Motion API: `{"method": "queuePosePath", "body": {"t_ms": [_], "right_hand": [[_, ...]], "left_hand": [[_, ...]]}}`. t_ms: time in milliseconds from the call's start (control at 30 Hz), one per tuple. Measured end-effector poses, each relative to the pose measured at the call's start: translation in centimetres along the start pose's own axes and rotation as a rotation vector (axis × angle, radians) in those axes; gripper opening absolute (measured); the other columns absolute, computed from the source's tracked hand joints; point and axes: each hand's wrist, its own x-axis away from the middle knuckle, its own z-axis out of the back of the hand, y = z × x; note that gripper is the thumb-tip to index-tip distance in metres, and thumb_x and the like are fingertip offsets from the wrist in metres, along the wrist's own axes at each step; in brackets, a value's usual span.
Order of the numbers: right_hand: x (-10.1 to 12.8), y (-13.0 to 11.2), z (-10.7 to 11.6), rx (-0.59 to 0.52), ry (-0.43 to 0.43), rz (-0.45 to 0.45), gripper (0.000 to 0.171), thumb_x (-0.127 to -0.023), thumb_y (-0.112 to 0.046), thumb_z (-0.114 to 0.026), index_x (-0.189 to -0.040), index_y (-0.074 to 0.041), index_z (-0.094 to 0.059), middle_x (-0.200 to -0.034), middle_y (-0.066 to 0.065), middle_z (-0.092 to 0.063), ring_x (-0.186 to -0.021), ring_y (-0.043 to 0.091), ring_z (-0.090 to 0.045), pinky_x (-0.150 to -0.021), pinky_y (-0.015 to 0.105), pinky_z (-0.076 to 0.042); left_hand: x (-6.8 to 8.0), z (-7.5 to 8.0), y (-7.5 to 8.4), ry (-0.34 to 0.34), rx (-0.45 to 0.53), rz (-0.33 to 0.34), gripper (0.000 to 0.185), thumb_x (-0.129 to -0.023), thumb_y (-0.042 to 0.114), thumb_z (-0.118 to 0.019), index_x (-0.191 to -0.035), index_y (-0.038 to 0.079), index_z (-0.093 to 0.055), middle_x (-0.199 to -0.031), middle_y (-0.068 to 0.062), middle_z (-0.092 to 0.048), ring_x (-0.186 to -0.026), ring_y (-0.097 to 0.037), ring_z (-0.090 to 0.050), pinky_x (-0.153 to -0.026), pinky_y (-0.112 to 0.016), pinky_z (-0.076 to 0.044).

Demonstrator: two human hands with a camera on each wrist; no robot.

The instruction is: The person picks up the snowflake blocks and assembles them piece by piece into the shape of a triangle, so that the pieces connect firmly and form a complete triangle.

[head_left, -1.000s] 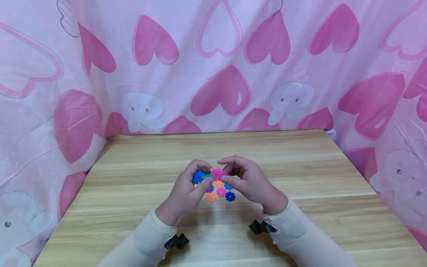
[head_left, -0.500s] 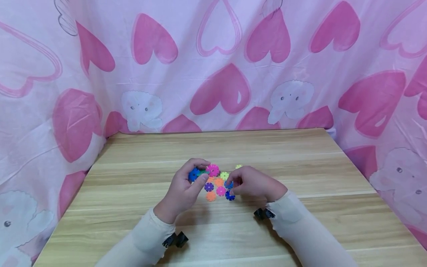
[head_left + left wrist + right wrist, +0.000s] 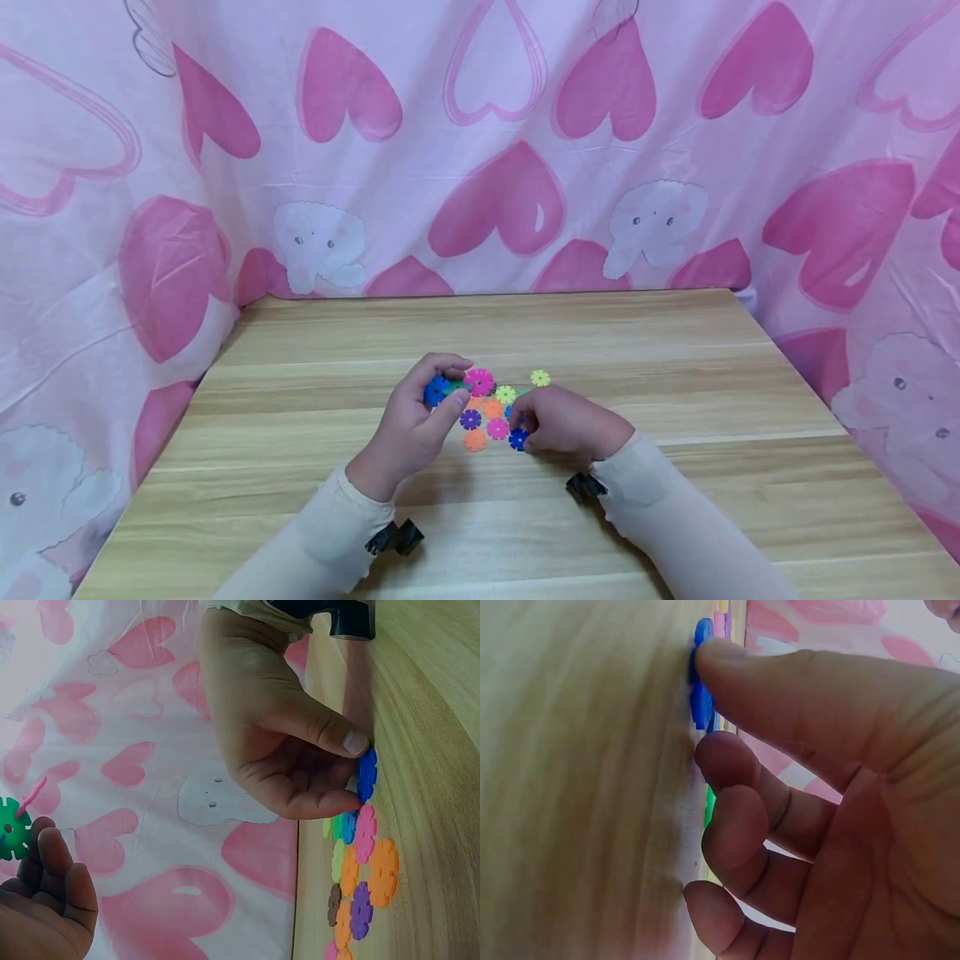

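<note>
My left hand holds joined plastic snowflake discs up off the table: a blue disc, a green disc and a pink disc. Part of this piece is hidden behind the thumb. My right hand is down at the table, its thumb and index finger at opposite edges of a dark blue snowflake disc. In the right wrist view the thumb lies on that dark blue disc, with the other fingers curled beside it.
Loose discs lie flat between the hands, among them a purple disc, a lower pink disc and an orange disc. A yellow disc lies farther back. Pink heart-patterned cloth hangs behind the wooden table.
My right hand has left the joined discs and come down right and nearer, onto the dark blue disc. My left hand has shifted slightly left and back, still holding the joined piece.
</note>
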Motion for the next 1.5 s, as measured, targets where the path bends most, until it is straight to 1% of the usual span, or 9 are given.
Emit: {"method": "queuePosePath", "body": {"t_ms": [267,433,533,633,833,967,1100,1233,1500], "right_hand": [[-0.2,0.0,-0.2,0.058,-0.010,-0.008,0.027,-0.084,-0.011,-0.089,-0.091,-0.021,-0.064,-0.085,-0.001,-0.063,-0.083,0.020,-0.059,-0.073,0.035,-0.050],[-0.1,0.1,0.0,0.032,-0.015,-0.015,0.030,-0.084,-0.013,-0.090,-0.092,-0.019,-0.061,-0.085,0.002,-0.063,-0.083,0.021,-0.059,-0.071,0.035,-0.050],[0.1,0.2,0.2,-0.033,-0.008,-0.009,0.028,-0.087,-0.014,-0.087,-0.098,-0.021,-0.063,-0.083,0.003,-0.062,-0.077,0.022,-0.059,-0.068,0.035,-0.050],[0.4,0.2,0.5,-0.137,0.034,0.030,0.025,-0.091,-0.017,-0.084,-0.107,-0.023,-0.067,-0.082,0.004,-0.062,-0.074,0.022,-0.059,-0.065,0.035,-0.051],[0.9,-0.5,1.8,-0.405,0.178,0.225,0.029,-0.095,-0.007,-0.077,-0.123,-0.011,-0.071,-0.089,0.009,-0.062,-0.081,0.026,-0.058,-0.066,0.028,-0.053],[1.7,-1.3,2.6,-0.540,0.219,0.314,0.035,-0.095,0.000,-0.074,-0.129,-0.006,-0.069,-0.096,0.014,-0.061,-0.084,0.027,-0.057,-0.068,0.024,-0.055],[2.7,-1.9,3.0,-0.661,0.214,0.363,0.039,-0.095,0.001,-0.073,-0.133,-0.001,-0.065,-0.106,0.019,-0.063,-0.090,0.027,-0.063,-0.077,0.026,-0.061],[3.4,-2.4,3.2,-0.750,0.198,0.395,0.039,-0.097,-0.002,-0.072,-0.135,0.001,-0.064,-0.111,0.020,-0.066,-0.095,0.024,-0.068,-0.084,0.029,-0.063],[3.9,-3.0,3.1,-0.796,0.149,0.447,0.041,-0.100,-0.006,-0.071,-0.137,0.008,-0.060,-0.114,0.023,-0.067,-0.096,0.020,-0.071,-0.087,0.031,-0.063]], "left_hand": [[0.0,0.0,-0.1,-0.007,0.002,0.018,0.030,-0.102,0.005,-0.062,-0.131,0.010,-0.059,-0.125,-0.014,-0.060,-0.117,-0.030,-0.059,-0.094,-0.027,-0.059],[-0.1,0.1,-0.2,-0.003,0.000,0.021,0.029,-0.103,0.005,-0.061,-0.131,0.010,-0.059,-0.124,-0.013,-0.060,-0.116,-0.030,-0.059,-0.094,-0.027,-0.059],[-0.1,0.1,-0.2,0.000,-0.004,0.027,0.029,-0.103,0.006,-0.061,-0.131,0.011,-0.059,-0.125,-0.012,-0.060,-0.118,-0.030,-0.059,-0.096,-0.027,-0.058],[-0.1,0.2,-0.2,0.003,-0.011,0.031,0.029,-0.103,0.007,-0.061,-0.131,0.012,-0.060,-0.127,-0.011,-0.060,-0.120,-0.029,-0.059,-0.097,-0.027,-0.058],[-0.2,0.3,-0.1,0.007,-0.020,0.042,0.029,-0.103,0.008,-0.062,-0.132,0.013,-0.060,-0.128,-0.011,-0.060,-0.120,-0.030,-0.059,-0.095,-0.028,-0.059],[-0.2,0.3,0.0,-0.001,-0.008,0.047,0.029,-0.103,0.007,-0.061,-0.132,0.008,-0.059,-0.126,-0.011,-0.061,-0.116,-0.030,-0.062,-0.092,-0.028,-0.061],[-0.2,0.3,0.0,-0.005,-0.008,0.053,0.029,-0.103,0.007,-0.061,-0.132,0.005,-0.059,-0.126,-0.011,-0.062,-0.114,-0.029,-0.063,-0.090,-0.028,-0.061],[-0.2,0.2,0.0,-0.010,-0.008,0.058,0.029,-0.103,0.009,-0.062,-0.132,0.011,-0.060,-0.127,-0.010,-0.062,-0.112,-0.030,-0.065,-0.088,-0.028,-0.062],[-0.1,0.2,-0.2,-0.044,0.007,0.056,0.028,-0.102,0.008,-0.062,-0.130,0.013,-0.062,-0.124,-0.010,-0.063,-0.106,-0.029,-0.067,-0.085,-0.032,-0.064]]}}
